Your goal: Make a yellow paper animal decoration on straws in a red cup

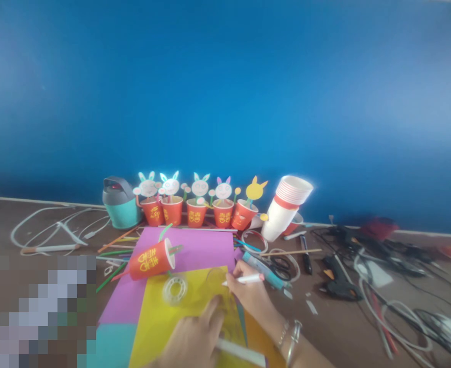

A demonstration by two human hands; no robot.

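Note:
My right hand (246,286) pinches a slim white pen (248,279), its tip over the upper right part of a yellow sheet of paper (160,327). A faint curved line shows on the paper by the tip. My left hand (194,332) lies on the same sheet with its fingers stretched out, pressing down. A thicker white marker (242,351) lies beside it. To the left of the pen sits a clear roll of tape (175,289). Behind the tape, a red paper cup (150,259) with gold characters lies on its side, green strips poking from its mouth.
Several red cups (196,213) with paper animal heads stand along the blue wall, between a teal pot (121,209) and a leaning stack of white cups (286,209). Scissors (281,267), a black glue gun (340,281) and tangled cables (394,317) lie at right. Purple paper (198,245) lies underneath.

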